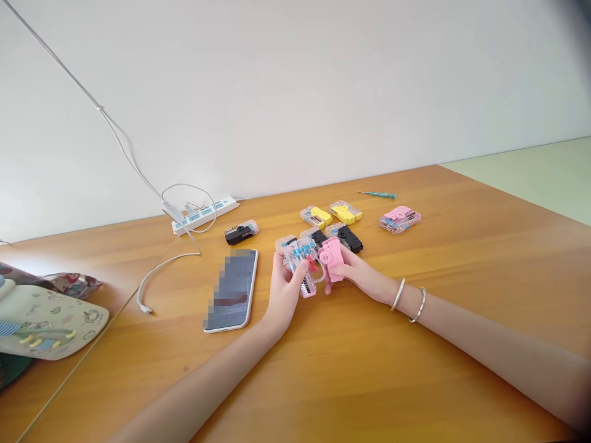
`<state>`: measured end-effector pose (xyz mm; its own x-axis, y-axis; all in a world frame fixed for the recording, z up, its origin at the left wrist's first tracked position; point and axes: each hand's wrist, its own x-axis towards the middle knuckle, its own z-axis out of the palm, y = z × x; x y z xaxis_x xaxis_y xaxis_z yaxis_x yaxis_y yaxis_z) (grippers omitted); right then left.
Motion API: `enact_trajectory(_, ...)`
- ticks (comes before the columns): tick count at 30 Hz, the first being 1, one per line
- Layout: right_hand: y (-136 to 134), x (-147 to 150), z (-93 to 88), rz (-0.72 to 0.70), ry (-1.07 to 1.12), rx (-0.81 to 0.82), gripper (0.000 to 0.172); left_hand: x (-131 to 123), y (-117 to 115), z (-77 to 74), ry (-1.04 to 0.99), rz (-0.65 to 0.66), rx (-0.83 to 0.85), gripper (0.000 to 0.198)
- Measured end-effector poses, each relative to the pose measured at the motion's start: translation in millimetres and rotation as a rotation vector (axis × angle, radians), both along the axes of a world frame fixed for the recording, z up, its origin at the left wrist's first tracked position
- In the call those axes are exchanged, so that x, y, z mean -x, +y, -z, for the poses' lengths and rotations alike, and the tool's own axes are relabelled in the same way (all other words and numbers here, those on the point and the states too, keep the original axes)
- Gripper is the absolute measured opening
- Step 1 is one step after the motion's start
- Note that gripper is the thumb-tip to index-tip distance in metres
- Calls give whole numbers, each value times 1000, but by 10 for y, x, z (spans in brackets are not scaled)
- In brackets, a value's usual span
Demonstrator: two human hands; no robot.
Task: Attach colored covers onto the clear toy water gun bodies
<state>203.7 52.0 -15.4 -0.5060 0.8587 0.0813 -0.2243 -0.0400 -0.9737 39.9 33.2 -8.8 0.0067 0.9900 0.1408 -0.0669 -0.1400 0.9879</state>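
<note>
The left hand has its fingers clamped on a clear plastic case, while the right hand grips a pink plastic camera-shaped toy, just right of the smartphone. Both look light, stiff and slick, best held by their edges.

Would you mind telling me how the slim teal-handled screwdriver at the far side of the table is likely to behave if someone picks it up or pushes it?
The screwdriver looks stiff, since it lies perfectly straight. It is probably light, being far slimmer than the nearby clear plastic case. Its narrow, seemingly round shape may well roll if nudged along the smooth wooden table.
</note>
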Motion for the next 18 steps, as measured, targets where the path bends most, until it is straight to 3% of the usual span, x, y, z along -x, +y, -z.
enact_trajectory(12,-117,31,-67,-96,-180,10,28,9,-59,0,170,35,-6,25)
enact_trajectory(18,-130,38,-130,-148,-223,80,32,11,-79,-1,176,-6,-46,20)
